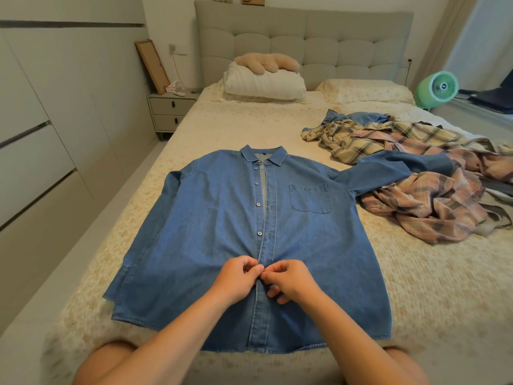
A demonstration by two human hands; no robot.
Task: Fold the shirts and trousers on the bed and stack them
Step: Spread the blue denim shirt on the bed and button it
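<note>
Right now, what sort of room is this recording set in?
Almost certainly a home bedroom: a wide bed with a padded headboard, a pillow at its head, and a small nightstand beside it.

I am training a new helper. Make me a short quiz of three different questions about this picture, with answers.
1. True or false: the denim shirt lies front side up on the bed.
2. Where do the left hand and right hand pinch the shirt?
A. collar
B. button strip, low
C. pocket
3. Fill in: the plaid shirts lie ______ in a heap.

Key: 1 true; 2 B; 3 unfolded.
</note>
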